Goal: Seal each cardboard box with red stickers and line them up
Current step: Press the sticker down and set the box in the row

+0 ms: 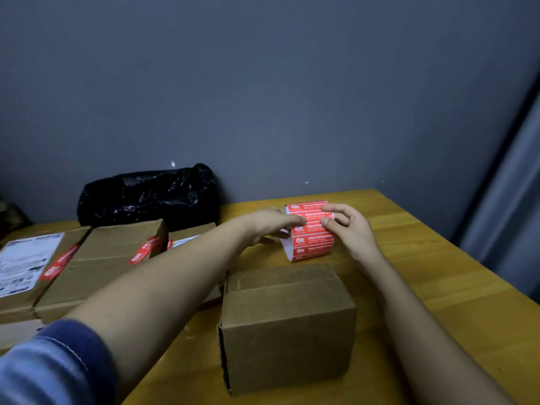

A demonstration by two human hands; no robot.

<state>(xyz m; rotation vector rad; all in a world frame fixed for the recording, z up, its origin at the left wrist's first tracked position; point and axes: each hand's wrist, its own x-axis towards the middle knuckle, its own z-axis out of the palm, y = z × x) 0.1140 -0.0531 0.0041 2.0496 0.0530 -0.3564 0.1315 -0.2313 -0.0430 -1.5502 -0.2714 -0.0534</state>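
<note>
Stickers, a glossy red roll (310,232), stand on the wooden counter (438,273) just behind the plain matte cardboard box (287,325). Left hand (268,223) and right hand (349,226) pinch its top sticker with curled fingers (325,220).

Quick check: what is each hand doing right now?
Left hand: holds the sticker roll, fingertip on top.
Right hand: pinches a red sticker on the roll.

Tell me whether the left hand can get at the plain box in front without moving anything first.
Probably yes. The left hand is at the sticker roll, just beyond the unsealed box; nothing lies between them, and the box top is bare.
</note>
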